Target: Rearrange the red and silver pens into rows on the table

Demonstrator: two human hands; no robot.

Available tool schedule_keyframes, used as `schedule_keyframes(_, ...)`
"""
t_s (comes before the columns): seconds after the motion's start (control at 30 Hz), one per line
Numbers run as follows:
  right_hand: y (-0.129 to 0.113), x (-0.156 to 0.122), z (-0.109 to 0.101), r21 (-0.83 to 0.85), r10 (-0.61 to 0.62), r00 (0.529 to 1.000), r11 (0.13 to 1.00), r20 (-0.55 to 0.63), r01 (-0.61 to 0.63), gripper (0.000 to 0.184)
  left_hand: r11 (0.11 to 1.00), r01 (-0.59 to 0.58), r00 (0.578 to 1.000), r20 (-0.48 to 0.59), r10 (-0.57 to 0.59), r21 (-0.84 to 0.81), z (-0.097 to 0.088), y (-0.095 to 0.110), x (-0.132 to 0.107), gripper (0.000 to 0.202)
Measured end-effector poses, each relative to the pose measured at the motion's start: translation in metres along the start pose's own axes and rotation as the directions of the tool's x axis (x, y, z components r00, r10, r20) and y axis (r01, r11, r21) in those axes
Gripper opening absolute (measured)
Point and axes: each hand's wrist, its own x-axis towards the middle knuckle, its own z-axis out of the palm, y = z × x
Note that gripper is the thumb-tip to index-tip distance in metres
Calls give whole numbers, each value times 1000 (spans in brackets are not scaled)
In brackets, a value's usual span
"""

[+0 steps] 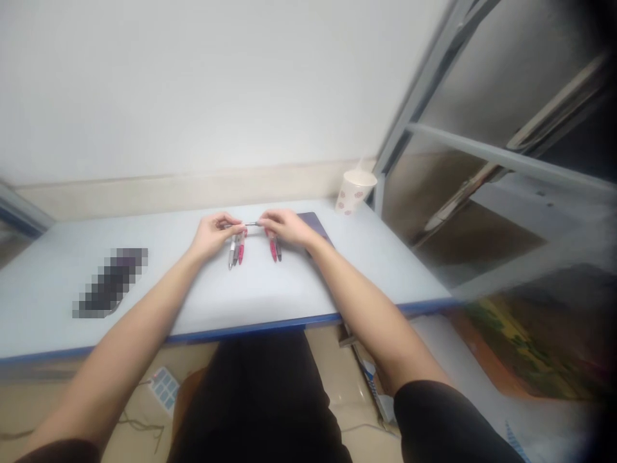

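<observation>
My left hand (216, 235) and my right hand (284, 226) face each other above the white table (289, 286), pinching opposite ends of a thin metal pen refill (250, 224). Under my left hand lies a small group of pens (236, 251) in white, dark and red. Beneath my right hand lie a red pen (273, 249) and a dark pen (278, 249), side by side. A dark blue folder (315, 225) lies partly under my right hand.
A paper cup (355, 191) with a red pattern stands near the wall at the table's back right. A pixelated dark flat object (110, 283) lies on the left of the table. A grey metal frame (434, 96) rises to the right.
</observation>
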Motion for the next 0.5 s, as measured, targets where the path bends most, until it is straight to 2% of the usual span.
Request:
schedule_keyframes(0.13, 1, 4, -2, -90, 58, 997, 994, -42, -61, 50, 999, -39, 999, 33, 40, -35, 8, -1, -1, 44)
schedule_keyframes(0.27, -5, 0, -10, -61, 141, 988, 989, 59, -137, 61, 994, -79, 990, 109, 86, -74, 10, -6, 1, 45)
schedule_keyframes(0.37, -12, -5, -15, -31, 169, 976, 986, 136, -166, 59, 991, -91, 988, 120, 102, -94, 11, -9, 2, 45)
schedule_keyframes(0.5, -15, -5, -15, -4, 84, 995, 996, 56, -84, 50, 988, -60, 990, 118, 77, -140, 9, -11, 3, 47)
